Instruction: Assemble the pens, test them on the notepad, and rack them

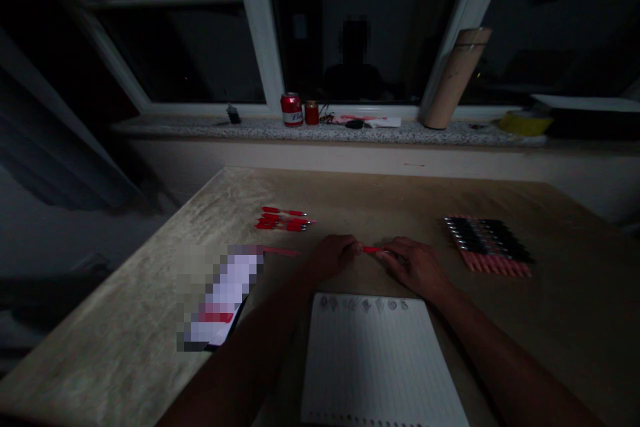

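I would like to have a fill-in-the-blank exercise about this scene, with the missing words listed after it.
1. The slim, straight pen between the left hand and the right hand is coloured ____.
2. The row of slim black-and-silver pens lies to the ____ of both hands.
3. The white paper notepad is ruled with ____.
4. The red-and-white metal can stands to the ____ of the tall tan cylindrical flask.

Missing words: red; right; lines; left.

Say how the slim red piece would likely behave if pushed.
The slim red piece is probably light, being so thin. It looks stiff, running straight between the left hand and right hand. On the flat table it might roll, though its cross-section is unclear.
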Demonstrator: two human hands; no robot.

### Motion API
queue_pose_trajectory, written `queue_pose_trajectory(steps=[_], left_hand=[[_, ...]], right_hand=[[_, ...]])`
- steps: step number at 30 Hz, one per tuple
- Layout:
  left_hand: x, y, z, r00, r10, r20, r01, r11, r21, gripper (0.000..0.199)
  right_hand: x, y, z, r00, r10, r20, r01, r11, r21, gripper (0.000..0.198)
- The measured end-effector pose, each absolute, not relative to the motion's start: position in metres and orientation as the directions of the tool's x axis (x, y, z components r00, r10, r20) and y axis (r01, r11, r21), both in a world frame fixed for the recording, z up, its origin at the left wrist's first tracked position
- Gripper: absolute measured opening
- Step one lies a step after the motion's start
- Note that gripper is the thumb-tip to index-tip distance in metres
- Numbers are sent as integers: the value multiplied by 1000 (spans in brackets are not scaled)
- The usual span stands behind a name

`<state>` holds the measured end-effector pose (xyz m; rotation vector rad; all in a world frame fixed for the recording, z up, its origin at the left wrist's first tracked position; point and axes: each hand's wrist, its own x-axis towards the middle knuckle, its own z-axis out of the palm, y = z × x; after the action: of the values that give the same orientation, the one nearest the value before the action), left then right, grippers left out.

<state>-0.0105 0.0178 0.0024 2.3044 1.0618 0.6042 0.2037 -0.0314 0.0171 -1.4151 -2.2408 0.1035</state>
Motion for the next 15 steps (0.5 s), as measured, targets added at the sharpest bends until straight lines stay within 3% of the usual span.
queue_pose_trajectory(steps=[9,15], left_hand=[[-10,11,8,558,809,188,508,-511,694,21],[-9,13,4,556,809,192,554,-533,640,30]], right_hand=[[207,-29,15,-340,870,357,838,452,-305,32],[208,-29,13,-340,871,355,829,456,-325,32]])
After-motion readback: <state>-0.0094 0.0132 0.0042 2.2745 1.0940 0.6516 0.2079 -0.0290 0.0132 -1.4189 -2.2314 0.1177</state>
